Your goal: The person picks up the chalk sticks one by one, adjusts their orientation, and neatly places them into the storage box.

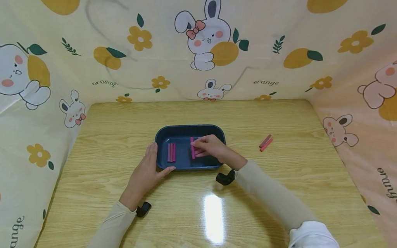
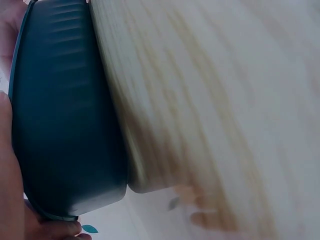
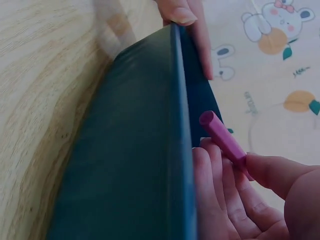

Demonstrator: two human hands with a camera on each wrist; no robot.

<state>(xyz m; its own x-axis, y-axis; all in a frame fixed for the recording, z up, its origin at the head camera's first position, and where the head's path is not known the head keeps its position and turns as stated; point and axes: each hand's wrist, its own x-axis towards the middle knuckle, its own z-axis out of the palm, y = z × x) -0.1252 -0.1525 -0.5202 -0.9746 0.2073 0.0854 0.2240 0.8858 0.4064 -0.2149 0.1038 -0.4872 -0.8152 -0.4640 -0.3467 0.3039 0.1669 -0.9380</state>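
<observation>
A dark blue rectangular tray with rounded corners sits on the table. My left hand rests at its front left corner, fingers straight along the left end and thumb stretched over the front rim. Above the tray's right half, my right hand pinches a magenta stick between thumb and fingers. That stick is slim and straight, with one end pointing away from the palm in the right wrist view. Three similar sticks, purple to pink, lie side by side in the tray's left half.
Two more pinkish sticks lie close together on the wood-grain table, right of the tray. Patterned cloth with rabbits and oranges hangs behind and at both sides. Black wrist cameras are worn at both wrists.
</observation>
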